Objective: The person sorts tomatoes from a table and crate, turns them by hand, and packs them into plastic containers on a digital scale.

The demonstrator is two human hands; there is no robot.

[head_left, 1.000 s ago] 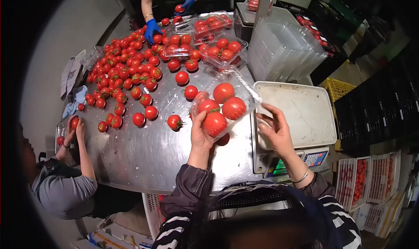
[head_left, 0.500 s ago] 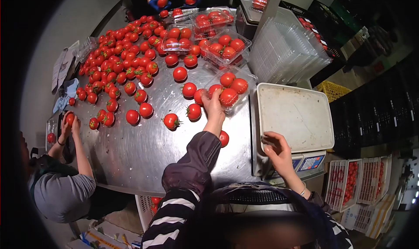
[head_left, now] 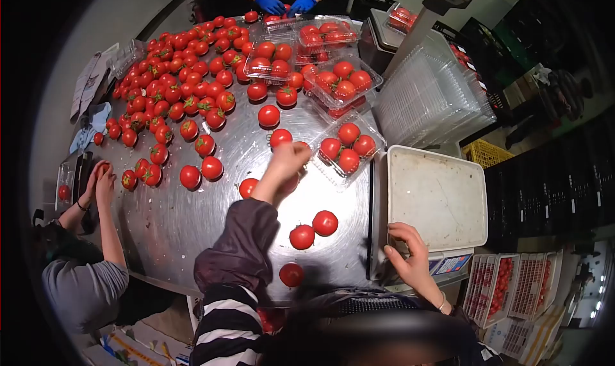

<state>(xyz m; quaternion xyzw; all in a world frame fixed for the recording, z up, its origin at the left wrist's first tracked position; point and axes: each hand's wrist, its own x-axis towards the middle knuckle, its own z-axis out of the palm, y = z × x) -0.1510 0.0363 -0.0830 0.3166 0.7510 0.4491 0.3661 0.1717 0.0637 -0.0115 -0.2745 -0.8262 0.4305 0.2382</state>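
Note:
My left hand [head_left: 289, 161] reaches over the steel table with its fingers curled closed around a red tomato [head_left: 301, 147], which mostly hides behind them. Just right of it sits an open clear plastic punnet [head_left: 334, 171] with several tomatoes in it. Another tomato [head_left: 280, 137] lies beyond the fingers, and one is partly covered by my wrist. My right hand [head_left: 410, 254] holds nothing; its thumb and fingers are apart beside the near left edge of the scale's white tray [head_left: 439, 243]. Nearer me are loose tomatoes [head_left: 325, 223].
A large pile of tomatoes [head_left: 173, 77] covers the table's far left. Filled punnets [head_left: 343, 87] stand at the back right, beside a stack of empty clear punnets [head_left: 429, 93]. A co-worker's blue-gloved hands [head_left: 288, 6] are opposite; another person's hands [head_left: 99, 181] are at left.
My left hand has drawn left, away from the punnet, and its fingers have curled in. The punnet now shows fully. My right hand stays by the scale. The view has shifted slightly.

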